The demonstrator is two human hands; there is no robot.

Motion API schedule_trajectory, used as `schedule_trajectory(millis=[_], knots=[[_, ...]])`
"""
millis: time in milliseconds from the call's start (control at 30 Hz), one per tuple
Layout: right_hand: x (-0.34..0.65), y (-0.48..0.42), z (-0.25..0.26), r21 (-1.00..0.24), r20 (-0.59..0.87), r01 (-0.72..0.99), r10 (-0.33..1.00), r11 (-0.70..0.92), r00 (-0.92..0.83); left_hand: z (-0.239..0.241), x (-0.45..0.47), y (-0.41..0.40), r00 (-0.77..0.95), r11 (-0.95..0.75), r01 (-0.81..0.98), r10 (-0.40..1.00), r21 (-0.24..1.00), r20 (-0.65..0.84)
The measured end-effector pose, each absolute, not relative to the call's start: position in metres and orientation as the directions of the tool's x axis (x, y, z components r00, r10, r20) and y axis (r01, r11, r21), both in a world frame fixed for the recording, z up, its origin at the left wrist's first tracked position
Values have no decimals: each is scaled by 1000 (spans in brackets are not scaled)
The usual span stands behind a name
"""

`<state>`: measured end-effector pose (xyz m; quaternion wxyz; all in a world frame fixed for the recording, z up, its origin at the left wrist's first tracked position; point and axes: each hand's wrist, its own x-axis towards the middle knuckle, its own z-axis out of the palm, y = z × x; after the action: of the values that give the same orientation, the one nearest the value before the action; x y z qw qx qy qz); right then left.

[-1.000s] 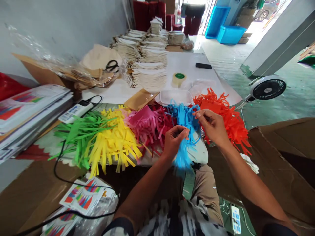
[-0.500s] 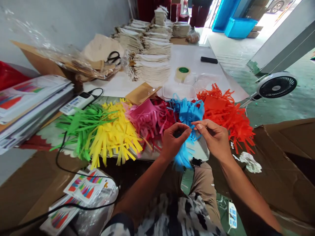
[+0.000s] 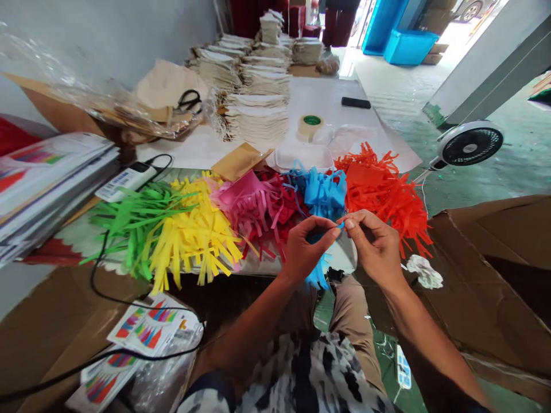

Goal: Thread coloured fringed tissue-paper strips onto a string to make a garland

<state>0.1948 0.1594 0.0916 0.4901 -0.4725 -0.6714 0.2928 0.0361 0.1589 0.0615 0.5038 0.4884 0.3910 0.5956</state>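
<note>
Both hands meet at the front edge of the table, fingertips nearly touching. My left hand (image 3: 305,248) pinches the top of a blue tissue paper tassel (image 3: 318,274), whose fringe hangs below the hand. At the blue tip between the hands, my right hand (image 3: 375,246) is closed in a pinch of thumb and forefinger. Just behind lies a pile of blue fringed paper (image 3: 325,192). Red-orange fringe (image 3: 387,198) spreads to its right. Pink fringe (image 3: 253,198), yellow fringe (image 3: 196,235) and green fringe (image 3: 133,223) lie to the left.
Stacks of cream tied bundles (image 3: 258,109) stand farther back. Near them are a tape roll (image 3: 310,127), black scissors (image 3: 189,100) and a clear plastic tub (image 3: 303,158). A small fan (image 3: 471,146) stands right; a black cable (image 3: 97,269) runs down the left. Cardboard (image 3: 495,258) lies at right.
The fingertips have come together at the tassel's top, where a small blue tip now shows between them. The whole view has shifted slightly, moving the surroundings left.
</note>
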Motion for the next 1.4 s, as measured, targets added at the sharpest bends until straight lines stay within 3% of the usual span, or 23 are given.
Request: schedule_trajectory(millis=[200, 433, 633, 833, 1033, 1267, 1400], knots=[[201, 148, 93, -855, 397, 334, 915, 397, -70, 64, 40, 156, -1, -163, -241, 986, 957, 168], [210, 145, 90, -931, 293, 204, 953, 304, -83, 66, 43, 150, -27, -324, -119, 946, 939, 323], [202, 134, 90, -839, 421, 381, 907, 388, 4, 65, 49, 143, -44, -352, -55, 936, 934, 350], [199, 128, 91, -856, 392, 367, 920, 364, 0, 68, 47, 141, -51, -411, -23, 911, 911, 409], [205, 125, 92, -786, 476, 433, 879, 441, -31, 66, 46, 139, -19, -402, 10, 915, 916, 402], [210, 124, 84, -909, 334, 274, 942, 314, 28, 67, 48, 137, 14, -416, 12, 910, 909, 415], [209, 119, 82, -909, 313, 299, 949, 290, 28, 68, 51, 135, 26, -375, 27, 927, 927, 374]])
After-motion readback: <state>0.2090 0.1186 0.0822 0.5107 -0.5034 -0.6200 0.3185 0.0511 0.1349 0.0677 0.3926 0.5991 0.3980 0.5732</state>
